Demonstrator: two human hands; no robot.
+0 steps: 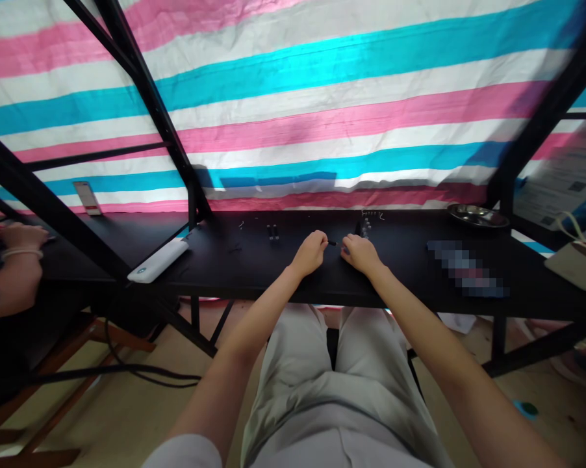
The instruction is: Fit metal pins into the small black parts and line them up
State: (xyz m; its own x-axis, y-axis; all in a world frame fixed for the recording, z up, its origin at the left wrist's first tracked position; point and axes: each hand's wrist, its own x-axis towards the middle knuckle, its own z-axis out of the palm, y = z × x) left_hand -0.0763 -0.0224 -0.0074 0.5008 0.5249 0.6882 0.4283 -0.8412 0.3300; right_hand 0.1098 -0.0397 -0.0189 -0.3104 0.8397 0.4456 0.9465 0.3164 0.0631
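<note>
Over the black table [234,266], my left hand [312,252] is closed in a pinch on a thin black stick-like piece [331,243], whose pale tip points toward the other hand. A small gap to the right of that tip, my right hand [360,253] has its fingers pressed together; what they hold, if anything, is too small to make out. Just behind the right hand lie several small silvery pieces [366,227] and an upright-looking dark piece [358,227]. Farther left stand or lie small dark pieces with shiny ends [272,232].
A long white case [159,261] lies at the left. To the right are a shiny metal dish [478,216], a pixelated packet [466,268] and a pale bag [580,263]. Black frame bars [151,97] rise beside me. A co-worker's hand [25,237] shows far left.
</note>
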